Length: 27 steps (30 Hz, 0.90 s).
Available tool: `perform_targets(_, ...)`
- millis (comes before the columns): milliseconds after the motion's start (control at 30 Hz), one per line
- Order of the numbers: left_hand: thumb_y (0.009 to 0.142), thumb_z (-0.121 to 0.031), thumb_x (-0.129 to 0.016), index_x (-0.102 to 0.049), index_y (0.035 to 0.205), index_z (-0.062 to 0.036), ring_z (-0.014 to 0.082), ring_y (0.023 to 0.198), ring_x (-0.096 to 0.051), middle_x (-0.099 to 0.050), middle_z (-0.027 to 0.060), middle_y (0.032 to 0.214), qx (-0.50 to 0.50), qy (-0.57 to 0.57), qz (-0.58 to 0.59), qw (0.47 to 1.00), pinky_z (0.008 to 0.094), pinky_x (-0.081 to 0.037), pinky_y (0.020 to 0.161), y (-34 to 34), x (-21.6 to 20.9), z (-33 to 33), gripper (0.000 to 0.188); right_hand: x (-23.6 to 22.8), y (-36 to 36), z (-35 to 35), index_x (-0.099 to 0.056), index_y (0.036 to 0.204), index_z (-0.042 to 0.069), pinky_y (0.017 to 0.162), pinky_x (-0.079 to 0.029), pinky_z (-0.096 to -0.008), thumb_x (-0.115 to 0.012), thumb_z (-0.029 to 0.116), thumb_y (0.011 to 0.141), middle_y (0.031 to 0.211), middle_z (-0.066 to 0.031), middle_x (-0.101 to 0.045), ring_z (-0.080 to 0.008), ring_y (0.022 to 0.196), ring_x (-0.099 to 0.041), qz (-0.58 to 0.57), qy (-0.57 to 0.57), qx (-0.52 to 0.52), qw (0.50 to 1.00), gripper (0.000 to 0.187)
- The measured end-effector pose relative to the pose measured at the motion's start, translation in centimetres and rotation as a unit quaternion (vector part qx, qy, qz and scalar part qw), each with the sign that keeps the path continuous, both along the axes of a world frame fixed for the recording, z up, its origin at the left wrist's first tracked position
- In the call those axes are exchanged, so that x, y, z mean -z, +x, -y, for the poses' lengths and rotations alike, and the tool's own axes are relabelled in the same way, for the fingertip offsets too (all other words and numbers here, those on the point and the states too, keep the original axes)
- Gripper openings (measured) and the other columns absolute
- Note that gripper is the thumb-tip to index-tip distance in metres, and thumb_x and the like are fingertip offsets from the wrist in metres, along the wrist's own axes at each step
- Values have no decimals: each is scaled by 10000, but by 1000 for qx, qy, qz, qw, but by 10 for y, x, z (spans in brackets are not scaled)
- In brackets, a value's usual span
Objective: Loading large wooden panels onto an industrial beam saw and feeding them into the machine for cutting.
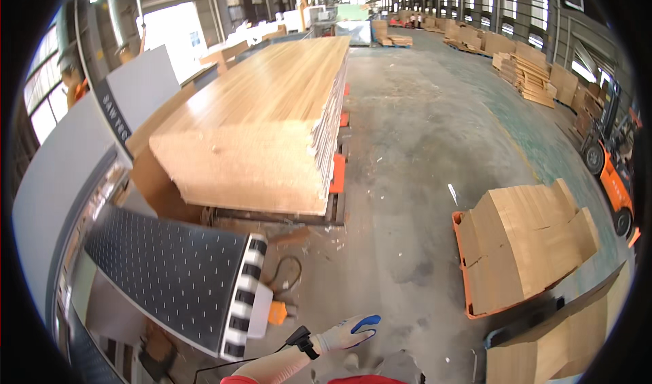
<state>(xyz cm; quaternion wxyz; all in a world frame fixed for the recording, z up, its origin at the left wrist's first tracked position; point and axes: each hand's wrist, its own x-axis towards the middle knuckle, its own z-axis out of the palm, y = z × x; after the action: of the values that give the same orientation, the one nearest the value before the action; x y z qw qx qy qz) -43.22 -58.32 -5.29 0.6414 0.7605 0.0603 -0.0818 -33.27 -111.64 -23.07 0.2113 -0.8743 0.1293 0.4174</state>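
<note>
My left hand (pixel 346 334) reaches in from the lower edge in a white glove with blue fingertips. A black strap with a small device (pixel 303 342) and a cable is on its wrist. The fingers are apart and nothing is in them. It hangs over the concrete floor (pixel 401 248), touching nothing. Nearest on its left is a black perforated machine table (pixel 170 268) with a black-and-white striped edge (pixel 243 296) and an orange part (pixel 277 312) beside it. My right hand is out of sight.
Ahead on the left stands a long stack of wood-grain boards (pixel 244 160) on low rails. At the right, brown board stacks (pixel 526 241) sit on an orange pallet (pixel 468 296); another stack (pixel 557 343) is nearer. An orange forklift (pixel 615 187) stands far right.
</note>
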Motion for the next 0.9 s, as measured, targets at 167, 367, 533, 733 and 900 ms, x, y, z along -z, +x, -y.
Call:
perform_targets(167,1011,-254,-616,-492,1433,-27,223,1255,-577,-592,119,1388,2,47,86,995,338,-434,1081,178,-24,-65,494,6,71,-35,-693,1150,51,890,-521,-478,-577,450,935,1099,-203,-717,-397,1050,-667,-38,-10,60,997,468)
perform_targets(367,985,-299,-643,-557,1362,-8,249,1216,-605,-633,148,1332,-78,-44,-44,995,358,-460,1042,322,28,-65,484,45,227,-138,-690,1174,64,908,-509,-480,-557,464,938,1117,-214,-710,-410,1082,-653,-52,31,22,998,483)
perform_targets(533,1022,-377,-557,-457,1490,-102,361,1337,-509,-521,161,1472,145,12,-52,988,443,-403,1130,407,23,-58,552,114,443,-289,-688,1193,75,923,-498,-482,-539,476,940,1133,-223,-705,-420,1108,-641,79,150,-145,975,497)
perform_targets(733,1020,-391,-547,-506,1451,-93,348,1320,-525,-530,193,1448,70,81,-40,993,413,-428,1104,521,9,-135,525,-46,688,-620,-665,1214,74,974,-497,-507,-563,522,926,1193,-232,-680,-462,1121,-625,201,223,-303,905,542)
perform_targets(900,1018,-382,-553,-516,1441,-95,332,1269,-567,-553,185,1421,35,80,-122,989,411,-460,1070,648,-8,-222,512,-69,805,-711,-671,1219,90,1006,-482,-452,-564,543,933,1228,-214,-676,-420,1169,-611,275,321,-255,870,546)
